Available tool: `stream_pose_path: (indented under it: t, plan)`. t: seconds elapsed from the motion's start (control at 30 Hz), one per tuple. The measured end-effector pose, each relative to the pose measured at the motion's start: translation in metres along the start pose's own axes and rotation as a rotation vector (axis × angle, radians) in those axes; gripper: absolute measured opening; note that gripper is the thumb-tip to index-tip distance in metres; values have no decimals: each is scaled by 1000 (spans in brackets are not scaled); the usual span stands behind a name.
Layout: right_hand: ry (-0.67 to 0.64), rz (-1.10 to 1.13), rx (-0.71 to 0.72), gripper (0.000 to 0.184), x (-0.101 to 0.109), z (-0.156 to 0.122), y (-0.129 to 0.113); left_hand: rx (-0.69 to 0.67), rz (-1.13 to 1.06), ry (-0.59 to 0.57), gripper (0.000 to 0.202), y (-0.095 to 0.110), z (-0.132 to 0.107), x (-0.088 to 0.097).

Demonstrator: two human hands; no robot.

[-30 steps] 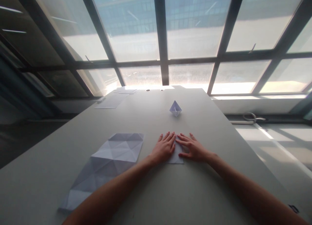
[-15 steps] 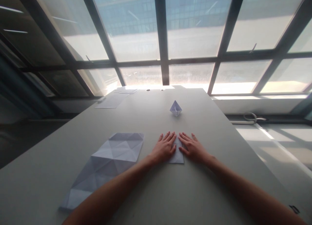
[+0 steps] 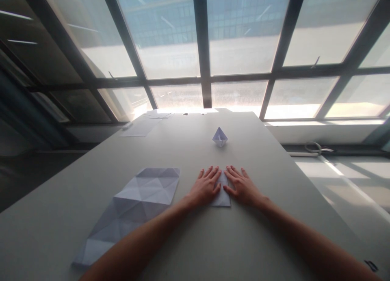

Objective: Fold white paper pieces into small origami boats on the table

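Observation:
A small folded sheet of white paper [image 3: 222, 199] lies flat on the white table [image 3: 195, 248], partly hidden under my hands. My left hand [image 3: 206, 186] rests palm down on its left side, fingers stretched forward and slightly spread. On the right edge lies my right hand [image 3: 242, 186], also flat with its fingers apart. The two thumbs point toward each other over the paper. Just beyond my fingertips stands a folded paper boat [image 3: 219, 137] with a pointed peak. To the left of my left forearm is a larger creased paper sheet [image 3: 143, 195], partly covered by that arm.
Flat paper sheets [image 3: 138, 128] lie at the table's far left corner. Large framed windows [image 3: 170, 41] rise behind the table. A coiled cable [image 3: 313, 148] sits beyond the table's right side.
My right hand has shifted very slightly to the right on the folded paper. The left hand stays nearly in place; the whole view has tilted a little.

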State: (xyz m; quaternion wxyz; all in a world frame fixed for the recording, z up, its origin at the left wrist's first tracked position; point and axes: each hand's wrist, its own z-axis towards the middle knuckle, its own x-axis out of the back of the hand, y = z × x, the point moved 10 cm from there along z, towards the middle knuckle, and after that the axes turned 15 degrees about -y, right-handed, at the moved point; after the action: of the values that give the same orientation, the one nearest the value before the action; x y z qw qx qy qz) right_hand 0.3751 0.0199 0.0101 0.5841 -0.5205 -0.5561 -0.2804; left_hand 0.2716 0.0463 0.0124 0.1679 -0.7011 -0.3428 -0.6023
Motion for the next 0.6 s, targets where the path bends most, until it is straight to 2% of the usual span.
stream_pose_path:
  t: [0.27,0.43,0.6]
  plan:
    - [30,8,-34,62,-2,3,5,64,12,83,56,-10,3,0]
    - [71,12,-173,59,-3,4,21,206,-52,131,55,-28,3,1]
    - [86,23,-215,60,-2,4,26,213,-66,139,54,-29,3,2]
